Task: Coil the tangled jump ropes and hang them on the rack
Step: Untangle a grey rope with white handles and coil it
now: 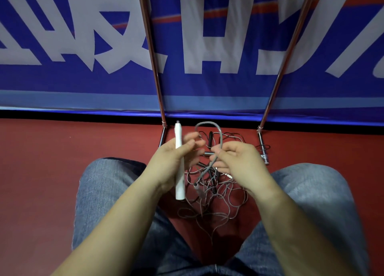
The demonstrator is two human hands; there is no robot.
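1. A white handle [179, 161] is grasped in the left hand [172, 163]; it is held nearly upright, its tip above the fingers and its butt below the wrist.
2. A grey rope [220, 136] is pinched by the right hand [239, 161]; an arch is formed by it above both hands, and a grey end piece [196, 186] hangs below.
3. The tangled jump ropes [218, 192] are seen on the red floor [62, 161], between the knees in jeans [108, 192]; dark handles lie among them.
4. The rack [153, 57] stands just behind the pile; its chrome poles rise before a blue banner [62, 78].
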